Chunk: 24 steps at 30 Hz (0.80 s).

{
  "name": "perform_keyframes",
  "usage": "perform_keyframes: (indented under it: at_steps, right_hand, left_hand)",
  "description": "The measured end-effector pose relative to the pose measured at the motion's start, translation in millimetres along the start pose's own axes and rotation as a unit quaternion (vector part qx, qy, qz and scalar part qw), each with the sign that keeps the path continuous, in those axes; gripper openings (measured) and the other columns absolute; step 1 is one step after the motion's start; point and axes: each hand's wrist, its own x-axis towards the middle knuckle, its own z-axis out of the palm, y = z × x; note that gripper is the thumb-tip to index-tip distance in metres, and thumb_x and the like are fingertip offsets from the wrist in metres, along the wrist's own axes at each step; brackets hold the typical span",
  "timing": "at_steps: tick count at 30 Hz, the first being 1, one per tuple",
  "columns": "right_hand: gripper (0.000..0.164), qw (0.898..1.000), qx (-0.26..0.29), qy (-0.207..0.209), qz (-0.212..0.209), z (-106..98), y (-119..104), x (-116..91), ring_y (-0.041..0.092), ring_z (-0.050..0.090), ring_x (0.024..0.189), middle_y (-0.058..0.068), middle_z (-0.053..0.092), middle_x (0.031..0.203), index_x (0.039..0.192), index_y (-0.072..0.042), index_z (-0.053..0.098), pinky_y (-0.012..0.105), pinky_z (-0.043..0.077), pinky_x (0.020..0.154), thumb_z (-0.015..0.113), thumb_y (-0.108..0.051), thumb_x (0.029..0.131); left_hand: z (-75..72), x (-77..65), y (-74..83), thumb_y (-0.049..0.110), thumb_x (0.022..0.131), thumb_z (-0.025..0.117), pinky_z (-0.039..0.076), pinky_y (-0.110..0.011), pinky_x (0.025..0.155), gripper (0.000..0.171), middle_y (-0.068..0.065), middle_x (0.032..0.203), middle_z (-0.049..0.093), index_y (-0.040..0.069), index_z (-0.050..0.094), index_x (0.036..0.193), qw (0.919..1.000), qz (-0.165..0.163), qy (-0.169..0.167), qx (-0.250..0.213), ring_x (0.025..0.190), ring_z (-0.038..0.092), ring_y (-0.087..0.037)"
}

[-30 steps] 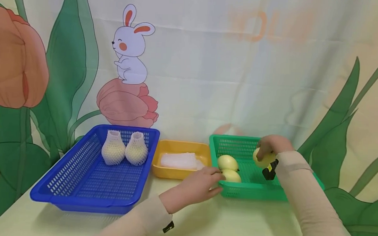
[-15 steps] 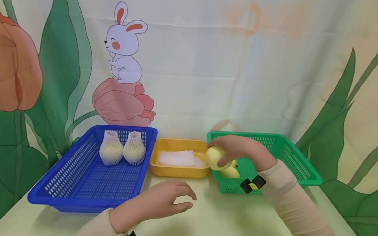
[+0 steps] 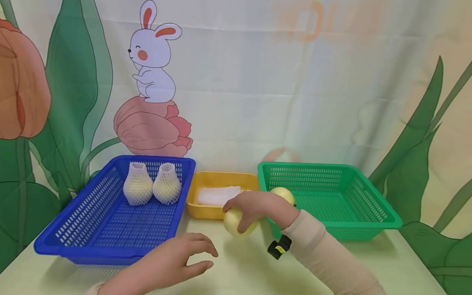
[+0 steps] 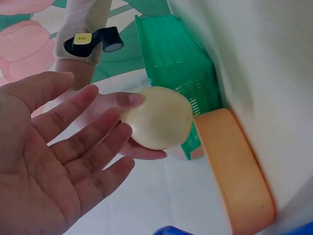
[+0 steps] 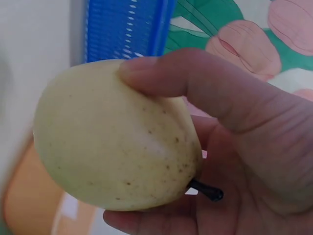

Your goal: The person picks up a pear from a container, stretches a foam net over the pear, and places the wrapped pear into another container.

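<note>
A pale yellow pear [image 5: 117, 142] with a dark stem and brown specks is gripped by my right hand [image 3: 253, 209], thumb on one side and fingers round the other. In the head view this pear is over the table, in front of the yellow tray [image 3: 206, 212]. My left hand [image 3: 177, 256] is held to its left, fingers spread and slightly bent, with nothing in it. In the left wrist view the palm of my left hand [image 4: 63, 152] faces the pear [image 4: 159, 120]. Another pear [image 3: 283, 194] lies in the green basket [image 3: 334, 231], partly hidden behind my right hand.
The blue basket [image 3: 111, 251] on the left holds two pears in white foam nets [image 3: 138, 187]. White foam nets [image 3: 216, 195] lie in the yellow tray between the baskets. A printed curtain [image 3: 238, 91] hangs behind the table [image 3: 231, 277].
My right hand has lifted a pear from the green basket and carried it left and toward me. My left hand has drawn back from the green basket's edge to the left.
</note>
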Motion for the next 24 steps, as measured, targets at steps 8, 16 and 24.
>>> perform_keyframes:
  at_steps: [8, 16, 24]
  right_hand:
    - [0.061, 0.996, -0.050, -0.073, 0.010, 24, -18, 36, 0.014, 0.057, 0.124, -0.002, 0.063, 0.143, 0.141, -0.019, 0.061, 0.027, 0.046, 0.109, 0.080, -0.024, 0.084]
    - [0.061, 0.992, -0.064, -0.109, 0.024, 40, -26, 51, 0.008, 0.056, 0.121, -0.005, 0.062, 0.142, 0.141, -0.021, 0.062, 0.024, 0.045, 0.110, 0.082, -0.025, 0.084]
    - [0.061, 0.990, -0.069, -0.118, 0.018, 40, -33, 56, 0.009, 0.056, 0.123, -0.004, 0.062, 0.143, 0.142, -0.020, 0.060, 0.024, 0.043, 0.113, 0.082, -0.023, 0.085]
  left_hand:
    - [6.0, -5.2, -5.8, 0.027, 0.100, 0.066, 0.057, -0.031, 0.091, 0.013, 0.008, 0.110, 0.072, 0.021, 0.073, 0.110, 0.9996, -0.004, -0.016, -0.025, 0.103, 0.067, -0.011]
    - [8.8, -5.0, -7.1, 0.028, 0.100, 0.066, 0.057, -0.031, 0.092, 0.015, 0.009, 0.112, 0.072, 0.022, 0.073, 0.111, 0.9993, -0.001, -0.026, -0.028, 0.105, 0.067, -0.010]
    - [9.4, -3.9, -6.9, 0.028, 0.100, 0.066, 0.057, -0.032, 0.093, 0.015, 0.007, 0.112, 0.073, 0.021, 0.073, 0.111, 0.9988, -0.007, -0.038, -0.030, 0.106, 0.067, -0.011]
